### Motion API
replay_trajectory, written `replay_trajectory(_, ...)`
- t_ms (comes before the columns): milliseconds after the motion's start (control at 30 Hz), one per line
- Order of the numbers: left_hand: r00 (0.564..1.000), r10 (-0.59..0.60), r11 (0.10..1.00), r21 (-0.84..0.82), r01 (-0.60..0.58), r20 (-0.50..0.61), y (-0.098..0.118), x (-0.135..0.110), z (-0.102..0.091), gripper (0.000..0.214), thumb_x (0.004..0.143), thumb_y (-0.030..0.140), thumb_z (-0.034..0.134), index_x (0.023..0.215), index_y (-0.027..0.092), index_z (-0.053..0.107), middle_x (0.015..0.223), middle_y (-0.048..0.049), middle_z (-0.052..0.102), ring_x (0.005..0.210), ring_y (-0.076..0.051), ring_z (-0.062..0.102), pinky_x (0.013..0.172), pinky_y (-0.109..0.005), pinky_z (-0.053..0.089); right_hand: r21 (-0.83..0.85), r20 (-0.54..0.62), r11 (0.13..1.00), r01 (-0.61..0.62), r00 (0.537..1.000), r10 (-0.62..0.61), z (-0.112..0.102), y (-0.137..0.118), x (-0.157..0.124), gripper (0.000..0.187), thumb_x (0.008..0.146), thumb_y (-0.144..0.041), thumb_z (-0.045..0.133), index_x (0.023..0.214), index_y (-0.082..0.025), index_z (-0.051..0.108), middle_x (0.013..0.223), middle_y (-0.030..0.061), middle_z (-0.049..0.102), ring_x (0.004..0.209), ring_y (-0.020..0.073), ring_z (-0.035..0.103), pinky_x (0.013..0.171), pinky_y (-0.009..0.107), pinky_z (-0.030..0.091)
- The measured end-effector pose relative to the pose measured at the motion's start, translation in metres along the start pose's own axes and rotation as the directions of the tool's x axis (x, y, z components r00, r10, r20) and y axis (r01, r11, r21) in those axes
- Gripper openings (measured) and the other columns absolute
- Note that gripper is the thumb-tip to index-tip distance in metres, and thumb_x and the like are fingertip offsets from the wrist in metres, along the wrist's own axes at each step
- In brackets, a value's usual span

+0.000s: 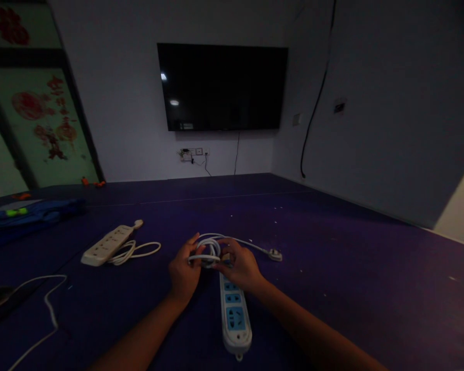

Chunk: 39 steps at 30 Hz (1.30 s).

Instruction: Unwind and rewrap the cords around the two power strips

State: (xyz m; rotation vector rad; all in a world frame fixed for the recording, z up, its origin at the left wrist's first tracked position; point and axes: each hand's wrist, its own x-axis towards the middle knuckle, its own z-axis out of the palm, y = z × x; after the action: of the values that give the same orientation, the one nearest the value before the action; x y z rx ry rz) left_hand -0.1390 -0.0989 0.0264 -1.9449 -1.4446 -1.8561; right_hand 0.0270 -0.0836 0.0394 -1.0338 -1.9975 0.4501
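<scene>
Both my hands are closed around a coiled white power cord (212, 248) in the middle of the view. My left hand (185, 270) grips the loops from the left side. From the right, my right hand (243, 265) pinches the coil, its fingertips partly hidden behind the cord. A white power strip (235, 319) with blue sockets lies lengthwise below my hands, its far end covered by my right hand. The cord's free end runs right to a plug (275, 254) that rests on the purple surface (294, 319).
A second white power strip (108, 245) lies to the left, its cord (139, 251) looped beside it. Another thin white cable (50, 304) curves at lower left. Blue folded cloth (38, 214) sits at far left. A television (224, 87) hangs on the back wall.
</scene>
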Motion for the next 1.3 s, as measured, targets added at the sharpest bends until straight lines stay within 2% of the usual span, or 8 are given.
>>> replay_trajectory(67, 1.000, -0.014, 1.000, -0.012, 0.014, 0.023, 0.000, 0.000, 0.001, 0.029, 0.081, 0.035, 0.057, 0.104, 0.017, 0.060, 0.104, -0.0107, 0.068, 0.091, -0.021, 0.065, 0.079, -0.034, 0.053, -0.013, -0.029, 1.000, -0.016, 0.999, 0.016, -0.002, -0.002, 0.000, 0.043, 0.070, -0.028, 0.068, 0.109, -0.023, 0.052, 0.083, -0.0020, 0.069, 0.059, 0.0125, 0.059, 0.054, 0.022, 0.037)
replay_trajectory(300, 0.990, 0.043, 0.994, -0.109, -0.028, 0.136, 0.000, -0.002, 0.007, 0.073, 0.056, 0.043, 0.079, 0.117, 0.016, 0.049, 0.117, -0.0153, 0.058, 0.108, -0.027, 0.058, 0.090, -0.041, 0.048, -0.001, -0.090, 0.998, -0.064, 0.994, 0.064, -0.007, 0.005, 0.005, 0.039, 0.071, -0.031, 0.067, 0.107, -0.022, 0.055, 0.085, -0.0009, 0.068, 0.060, 0.0127, 0.058, 0.053, 0.023, 0.037)
replay_trajectory(433, 0.988, -0.009, 0.992, -0.123, 0.029, 0.157, -0.004, -0.003, 0.010, 0.063, 0.063, 0.037, 0.075, 0.117, 0.016, 0.050, 0.119, -0.0153, 0.058, 0.108, -0.026, 0.058, 0.089, -0.040, 0.049, -0.041, -0.066, 0.999, -0.032, 0.997, 0.030, -0.008, 0.007, 0.007, 0.044, 0.073, -0.028, 0.065, 0.115, -0.024, 0.056, 0.087, 0.0000, 0.068, 0.064, 0.0139, 0.059, 0.058, 0.024, 0.040)
replay_trajectory(567, 0.986, -0.055, 0.993, -0.092, 0.070, 0.156, -0.005, -0.004, 0.011, 0.054, 0.067, 0.035, 0.073, 0.115, 0.018, 0.054, 0.114, -0.0129, 0.063, 0.106, -0.025, 0.060, 0.091, -0.040, 0.048, -0.103, -0.038, 0.994, 0.034, 0.999, -0.038, -0.011, 0.006, 0.007, 0.036, 0.073, -0.025, 0.064, 0.109, -0.022, 0.060, 0.091, 0.0018, 0.068, 0.075, 0.0168, 0.061, 0.067, 0.026, 0.042)
replay_trajectory(667, 0.980, -0.073, 0.993, -0.078, 0.089, 0.188, -0.006, -0.005, 0.011, 0.054, 0.071, 0.033, 0.070, 0.120, 0.019, 0.054, 0.110, -0.0111, 0.066, 0.100, -0.024, 0.064, 0.087, -0.038, 0.051, -0.120, -0.051, 0.993, 0.020, 0.998, -0.026, -0.012, 0.004, 0.006, 0.037, 0.071, -0.024, 0.065, 0.107, -0.021, 0.061, 0.093, 0.0031, 0.068, 0.081, 0.0189, 0.062, 0.070, 0.028, 0.042)
replay_trajectory(900, 0.973, 0.023, 0.999, -0.031, -0.016, 0.229, -0.010, -0.010, 0.010, 0.053, 0.076, 0.020, 0.060, 0.128, 0.019, 0.049, 0.120, -0.0112, 0.062, 0.106, -0.023, 0.062, 0.091, -0.038, 0.050, -0.202, -0.100, 0.979, -0.002, 0.995, -0.018, -0.013, -0.001, 0.004, 0.039, 0.068, -0.026, 0.065, 0.107, -0.019, 0.060, 0.094, 0.0047, 0.068, 0.084, 0.0205, 0.062, 0.071, 0.028, 0.043)
replay_trajectory(1133, 0.949, 0.113, 0.992, 0.015, -0.123, 0.296, -0.007, -0.008, 0.008, 0.053, 0.082, 0.027, 0.053, 0.133, 0.017, 0.043, 0.120, -0.0131, 0.062, 0.106, -0.023, 0.062, 0.088, -0.036, 0.051, -0.284, -0.157, 0.959, -0.022, 0.987, -0.024, -0.013, -0.005, 0.001, 0.037, 0.072, -0.033, 0.063, 0.106, -0.018, 0.060, 0.096, 0.0070, 0.068, 0.085, 0.0221, 0.064, 0.069, 0.029, 0.043)
replay_trajectory(1300, 0.936, 0.078, 0.996, 0.002, -0.084, 0.344, -0.008, -0.010, 0.006, 0.052, 0.084, 0.029, 0.049, 0.135, 0.019, 0.042, 0.105, -0.0114, 0.069, 0.089, -0.022, 0.068, 0.079, -0.034, 0.054, -0.328, -0.145, 0.944, -0.030, 0.989, -0.019, -0.012, -0.003, 0.000, 0.031, 0.075, -0.039, 0.063, 0.099, -0.019, 0.060, 0.090, 0.0063, 0.068, 0.079, 0.0220, 0.064, 0.063, 0.028, 0.041)
